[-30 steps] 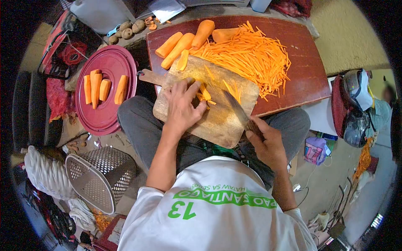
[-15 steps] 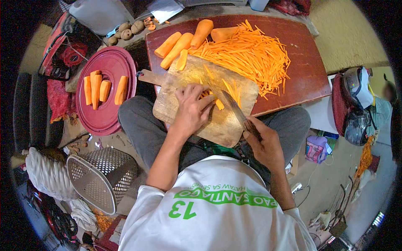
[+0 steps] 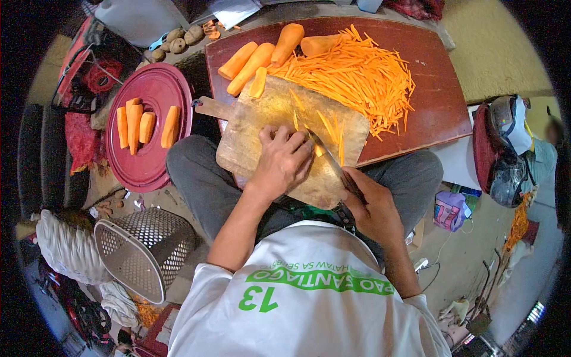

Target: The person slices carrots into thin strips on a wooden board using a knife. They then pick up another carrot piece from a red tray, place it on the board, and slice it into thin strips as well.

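Note:
A wooden cutting board (image 3: 250,146) rests tilted across my lap and the edge of the red table. On it, my left hand (image 3: 282,159) is closed with curled fingers over a piece of carrot (image 3: 319,150), mostly hidden beneath them. My right hand (image 3: 372,199) grips the handle of a kitchen knife (image 3: 327,156), whose blade lies right beside my left fingertips. A few cut carrot strips (image 3: 332,128) lie on the board past the blade. Near the board's far edge sits a thick carrot slab (image 3: 258,82). Beyond it spreads a big heap of carrot strips (image 3: 369,80).
Peeled carrots (image 3: 256,66) lie on the red table (image 3: 437,89). More stand on a round red lid (image 3: 157,160) at left. Below that is a perforated basket (image 3: 146,250). Brown round roots (image 3: 177,44) sit at the back left, and a purple bag (image 3: 450,211) lies on the floor at right.
My left hand has shifted slightly right, its fingers more tightly curled over the carrot piece. The knife blade has come closer to those fingers, with the right hand moving slightly left.

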### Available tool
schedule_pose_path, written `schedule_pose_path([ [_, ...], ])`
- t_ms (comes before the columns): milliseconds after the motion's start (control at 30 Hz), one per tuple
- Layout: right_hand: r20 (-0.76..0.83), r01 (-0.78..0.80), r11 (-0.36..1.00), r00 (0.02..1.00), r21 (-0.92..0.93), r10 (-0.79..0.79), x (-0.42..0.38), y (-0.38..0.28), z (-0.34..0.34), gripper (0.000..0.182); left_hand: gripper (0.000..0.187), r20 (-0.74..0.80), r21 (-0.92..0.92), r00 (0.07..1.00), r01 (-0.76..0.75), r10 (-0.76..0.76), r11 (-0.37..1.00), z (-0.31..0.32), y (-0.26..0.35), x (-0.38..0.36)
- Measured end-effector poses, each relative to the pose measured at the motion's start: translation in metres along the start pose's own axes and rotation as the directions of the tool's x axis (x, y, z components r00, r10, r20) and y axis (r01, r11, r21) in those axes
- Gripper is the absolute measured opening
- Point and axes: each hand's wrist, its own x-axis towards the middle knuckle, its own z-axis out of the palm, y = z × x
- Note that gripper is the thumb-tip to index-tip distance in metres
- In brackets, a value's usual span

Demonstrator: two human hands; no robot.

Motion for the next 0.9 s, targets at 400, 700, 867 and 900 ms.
schedule_pose_path([
  [400,0.009,-0.026,0.999,1.000,-0.022,0.026,0.002,-0.002,0.008,0.047,0.031,0.021,-0.025,1.000,-0.021,0.022,0.999,0.004,-0.003,0.000],
  [700,0.107,-0.100,0.994,0.990,0.045,0.095,0.053,-0.016,0.006,0.028,0.028,-0.012,-0.041,1.000,0.016,-0.016,0.999,0.003,0.000,0.002],
  [867,0.012,0.061,0.996,0.998,-0.070,-0.061,0.032,-0.003,0.009,0.033,0.030,-0.048,-0.063,0.998,0.034,-0.037,0.997,0.009,-0.001,-0.002],
  [900,-0.015,0.084,0.994,0.996,-0.070,-0.086,0.030,-0.001,0.009,0.033,0.030,-0.038,-0.062,0.998,0.044,-0.047,0.997,0.009,0.001,-0.001],
])
